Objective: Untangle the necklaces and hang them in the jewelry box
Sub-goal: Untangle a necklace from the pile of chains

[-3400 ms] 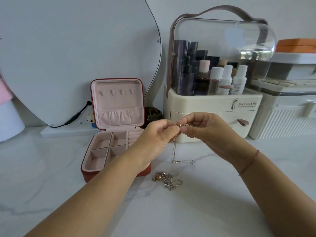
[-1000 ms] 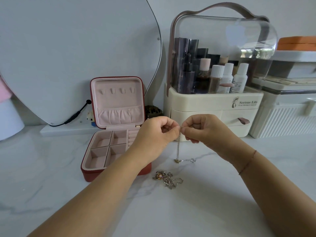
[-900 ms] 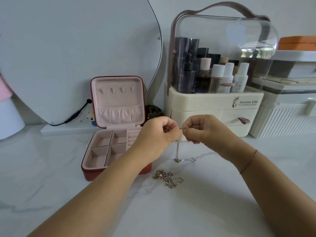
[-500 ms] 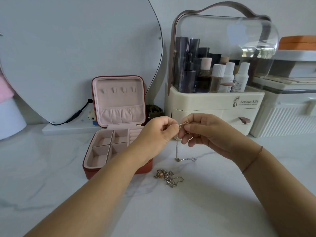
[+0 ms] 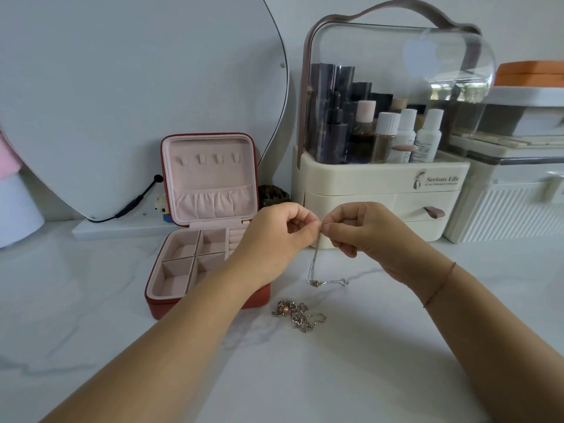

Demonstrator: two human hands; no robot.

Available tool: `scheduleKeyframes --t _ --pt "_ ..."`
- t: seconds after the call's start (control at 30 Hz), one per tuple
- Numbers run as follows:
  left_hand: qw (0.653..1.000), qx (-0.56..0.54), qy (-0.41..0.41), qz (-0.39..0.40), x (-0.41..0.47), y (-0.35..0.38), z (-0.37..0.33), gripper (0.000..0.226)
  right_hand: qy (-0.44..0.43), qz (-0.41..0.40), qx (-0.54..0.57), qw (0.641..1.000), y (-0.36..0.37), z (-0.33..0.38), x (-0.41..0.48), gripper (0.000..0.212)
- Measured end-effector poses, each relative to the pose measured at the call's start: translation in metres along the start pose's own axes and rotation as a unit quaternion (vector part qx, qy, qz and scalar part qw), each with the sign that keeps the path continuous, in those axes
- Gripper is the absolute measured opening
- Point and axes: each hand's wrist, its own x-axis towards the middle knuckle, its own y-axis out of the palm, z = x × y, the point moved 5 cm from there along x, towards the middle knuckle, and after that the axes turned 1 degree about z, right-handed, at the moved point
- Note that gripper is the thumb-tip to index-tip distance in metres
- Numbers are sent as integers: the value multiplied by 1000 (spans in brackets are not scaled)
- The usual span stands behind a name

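- One cream organizer (image 5: 381, 184) stands at the back, lettered "Serious Life".
- One red jewelry box (image 5: 158, 306) lies open left of my hands, with four hooks (image 5: 207, 159) in its lid.
- My left hand (image 5: 274, 239) and right hand (image 5: 366, 233) both pinch one thin chain (image 5: 314, 264); its lower end rests on the counter.
- One tangled heap of necklaces (image 5: 297, 314) lies nearer me.

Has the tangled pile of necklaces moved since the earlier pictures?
No. The tangled pile lies in the same spot off the near corner of the red jewelry box.
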Motion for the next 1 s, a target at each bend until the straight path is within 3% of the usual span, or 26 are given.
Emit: scheduleKeyframes --t 0.2,0.37,0.5,0.63,0.73,0.83,1.0 --pt "998 49 -42 6 0 -1 4 19 -18 -22 -6 1000 -8 4 1 18" --pt "989 -119 -85 18 -1 1 7 23 7 46 93 995 -4 -1 1 2" --pt "978 -177 -104 42 -2 6 7 17 42 115 159 980 8 -3 -2 23" --pt "974 -192 -113 36 -1 4 7 15 35 97 125 987 7 -4 0 14" --pt "975 -188 -117 35 -2 4 7 17 24 71 97 993 2 -4 0 19" --pt "975 -180 -123 47 -3 7 7 20 1 66 62 996 0 -2 0 6" --pt "952 -238 -160 103 -7 14 9 22 -3 66 82 994 4 0 0 13"
